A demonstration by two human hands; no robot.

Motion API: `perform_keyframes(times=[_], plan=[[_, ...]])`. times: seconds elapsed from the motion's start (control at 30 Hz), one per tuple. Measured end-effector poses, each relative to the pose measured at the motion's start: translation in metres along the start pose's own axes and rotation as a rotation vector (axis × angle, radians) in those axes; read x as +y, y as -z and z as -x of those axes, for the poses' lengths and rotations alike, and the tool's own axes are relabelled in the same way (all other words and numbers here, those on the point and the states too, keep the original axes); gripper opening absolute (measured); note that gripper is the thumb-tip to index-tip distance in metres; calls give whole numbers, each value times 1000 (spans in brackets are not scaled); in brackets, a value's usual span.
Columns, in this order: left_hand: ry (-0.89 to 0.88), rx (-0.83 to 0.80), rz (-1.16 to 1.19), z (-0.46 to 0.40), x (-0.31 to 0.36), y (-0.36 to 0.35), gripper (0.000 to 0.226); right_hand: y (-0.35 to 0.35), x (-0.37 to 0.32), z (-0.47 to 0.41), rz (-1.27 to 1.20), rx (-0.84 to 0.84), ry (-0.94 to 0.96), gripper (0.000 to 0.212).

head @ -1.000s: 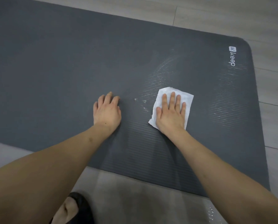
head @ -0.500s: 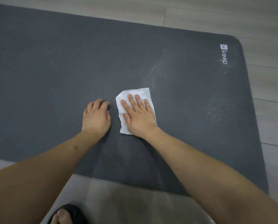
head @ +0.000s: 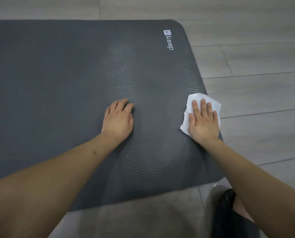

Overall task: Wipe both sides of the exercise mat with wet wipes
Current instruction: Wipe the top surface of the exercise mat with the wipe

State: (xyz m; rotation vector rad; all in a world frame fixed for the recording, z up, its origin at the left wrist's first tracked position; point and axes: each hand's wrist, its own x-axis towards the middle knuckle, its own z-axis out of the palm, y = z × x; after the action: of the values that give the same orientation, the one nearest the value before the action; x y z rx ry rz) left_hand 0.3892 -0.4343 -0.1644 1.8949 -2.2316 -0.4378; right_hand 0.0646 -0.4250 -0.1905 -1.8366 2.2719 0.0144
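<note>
- Mat point(head: 66, 100): dark grey exercise mat lies flat on a pale plank floor point(head: 254, 57); ribbed surface faces up; 1 rounded corner shows at the upper right, with a white "keep" logo point(head: 168, 40) printed just inside it.
- Wet wipe point(head: 191, 102): 1 white, creased sheet sits at the mat's right edge, its far side lapping over the edge toward the floor.
- Right hand point(head: 203, 122): laid flat on the wet wipe, fingers straight and slightly spread, pressing the sheet down; nothing is clenched or pinched.
- Left hand point(head: 118, 117): rests palm-down on the bare mat near its middle, well apart from the wipe; fingers bent a little at the tips, grasping nothing.
- Surface condition: faint shiny streaks point(head: 124, 71) show on the ribs beyond the left hand, toward the logo.
- Periphery: both bare forearms reach in from the bottom of the view; a dark shoe point(head: 227, 212) stands on the floor at the lower right, just off the mat's near edge.
</note>
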Motion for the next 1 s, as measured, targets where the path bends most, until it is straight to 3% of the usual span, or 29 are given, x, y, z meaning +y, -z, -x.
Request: perform_keyframes(times=[0.13,0.27,0.57,0.7,0.87,1.0], plan=[[17,1,-16,9,-6,-3,36,-2,-7,8,-15,-3,-13,63],[128,37,-30,29,-40,4,35,-7,-41,20,27,-26,88,63],[369,79,-75,113,-134,30,37,-37,-243,57,98,-102,622,64],[422,66,-93,142,-159,39,41,-55,-299,101,140,-158,903,62],[421,91,-97,144,-154,41,38,-59,-294,109,144,-140,991,60],[329,119,-107,116,-127,35,37,-50,-240,93,111,-104,890,58]])
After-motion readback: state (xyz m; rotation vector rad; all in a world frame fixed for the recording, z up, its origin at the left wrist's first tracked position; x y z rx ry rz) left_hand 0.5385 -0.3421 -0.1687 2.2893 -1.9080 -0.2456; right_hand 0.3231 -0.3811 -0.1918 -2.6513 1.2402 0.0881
